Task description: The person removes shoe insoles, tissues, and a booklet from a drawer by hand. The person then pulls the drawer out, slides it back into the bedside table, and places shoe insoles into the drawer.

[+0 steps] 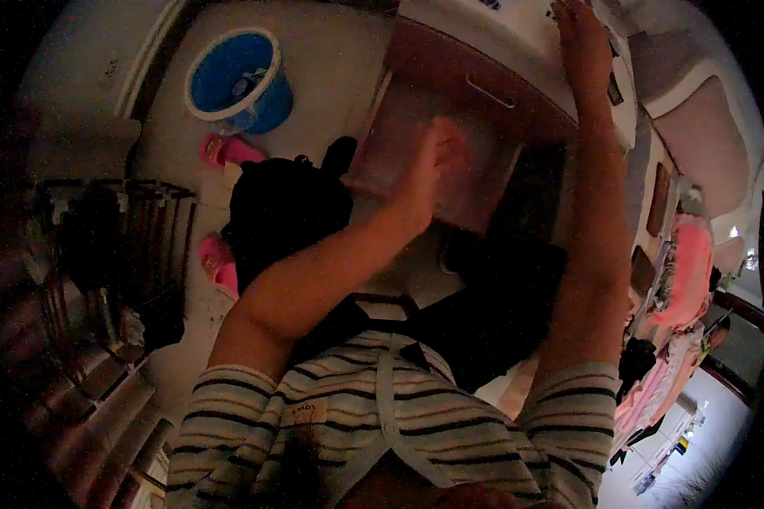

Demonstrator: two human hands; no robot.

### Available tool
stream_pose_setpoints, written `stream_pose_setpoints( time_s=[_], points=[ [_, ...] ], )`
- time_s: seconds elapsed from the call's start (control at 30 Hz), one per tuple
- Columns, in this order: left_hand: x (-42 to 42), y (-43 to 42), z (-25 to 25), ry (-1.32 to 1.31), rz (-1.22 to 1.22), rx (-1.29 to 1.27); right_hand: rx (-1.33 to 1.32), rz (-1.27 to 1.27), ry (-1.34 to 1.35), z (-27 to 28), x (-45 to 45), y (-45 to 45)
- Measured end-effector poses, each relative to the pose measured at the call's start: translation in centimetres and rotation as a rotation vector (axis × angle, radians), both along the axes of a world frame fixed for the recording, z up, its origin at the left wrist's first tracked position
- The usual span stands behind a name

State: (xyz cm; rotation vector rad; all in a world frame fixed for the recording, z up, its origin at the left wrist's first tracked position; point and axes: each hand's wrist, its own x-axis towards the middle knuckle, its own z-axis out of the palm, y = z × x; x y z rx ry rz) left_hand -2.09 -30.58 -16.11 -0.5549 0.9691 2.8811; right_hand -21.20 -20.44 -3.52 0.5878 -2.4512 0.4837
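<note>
My left hand (444, 157) is above a pulled-out brown drawer (407, 106) in front of me. Motion and dim light blur its fingers, so I cannot make out whether they hold anything. Across the drawer's front runs a pale curved handle (490, 92). My right hand (579, 38) reaches out over the pale tabletop (522, 38) at the upper right. Its fingers look stretched out, though the frame's top edge partly cuts them off. Small dark items (491, 3) lie close to that hand, too unclear to name.
At the upper left a blue bucket (272, 106) with a white rim stands on the floor. Pink slippers (221, 267) are beside my dark-clothed legs. A dark rack (157, 254) is on the left. Pink cloth items (688, 271) and a pale cushion (705, 153) lie to the right.
</note>
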Motion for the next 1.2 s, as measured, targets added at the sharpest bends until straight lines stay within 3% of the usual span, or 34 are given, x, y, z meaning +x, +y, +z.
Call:
stream_pose_setpoints(
  time_s=[0.07, 0.13, 0.17, 0.23, 0.27, 0.33, 0.4, 0.47, 0.5, 0.53, 0.6, 0.67, 0.77, 0.9, 0.97, 1.0, 1.13, 1.2],
  points=[
    [-0.5, -1.2, -0.4, -0.096, 0.060, 0.033, 0.084, -0.046, -0.015, -1.4, -2.0, 0.7],
    [-1.0, -3.2, 0.1, -0.049, 0.117, 0.000, 0.202, 0.301, 0.442, -2.9, -4.1, 1.9],
    [-1.1, -4.0, 0.2, -0.001, 0.179, -0.029, 0.196, 0.299, 0.417, -3.4, -3.5, 2.1],
    [-1.6, -5.9, 1.0, 0.009, 0.265, -0.112, 0.070, -0.084, 0.145, -2.5, -1.2, 1.8],
    [-1.6, -6.4, 1.0, 0.028, 0.351, -0.190, 0.067, -0.084, 0.124, -2.8, 0.3, 1.7],
    [-1.5, -7.1, 1.2, 0.041, 0.412, -0.296, 0.020, 0.006, 0.579, -2.4, 3.3, 1.6],
    [-1.4, -7.2, 0.8, 0.059, 0.470, -0.403, 0.044, -0.076, 0.265, -7.0, 6.0, 4.0],
    [-0.9, -6.9, -0.7, -0.001, 0.480, -0.506, -0.131, 0.234, -0.110, -13.2, 11.6, 4.6],
    [-1.1, -6.9, -2.0, -0.004, 0.475, -0.514, -0.011, 0.048, -0.451, -18.9, 13.6, 5.3],
    [-1.3, -6.7, -3.7, -0.075, 0.467, -0.567, 0.121, 0.103, -0.440, -27.5, 14.4, 5.7],
    [-0.8, -6.6, -6.4, -0.130, 0.448, -0.635, 0.225, 0.095, -0.725, -25.1, 19.4, 2.8],
    [-0.5, -6.8, -7.7, -0.226, 0.350, -0.475, 0.430, 0.307, -0.925, -27.4, 19.9, 3.3],
    [2.1, -6.0, -6.2, -0.261, 0.355, -0.464, 0.327, 0.262, -0.743, -31.4, 20.6, 4.5],
    [6.6, -4.9, -14.2, -0.308, 0.302, -0.805, 0.495, 0.154, -0.764, -33.0, 19.5, 4.9],
    [10.3, -4.1, -18.3, -0.291, 0.070, -0.822, 0.465, 0.166, -0.750, -31.5, 20.2, 4.5],
    [11.4, -3.7, -18.9, -0.273, 0.083, -0.831, 0.457, 0.168, -0.729, -31.5, 20.2, 4.5],
    [13.7, -2.3, -19.5, -0.357, 0.063, -0.460, 0.375, 0.274, -0.667, -33.8, 20.4, 4.9],
    [11.9, -3.9, -16.9, -0.432, 0.129, -0.340, 0.321, 0.269, -0.687, -33.5, 21.3, 4.7]
  ],
)
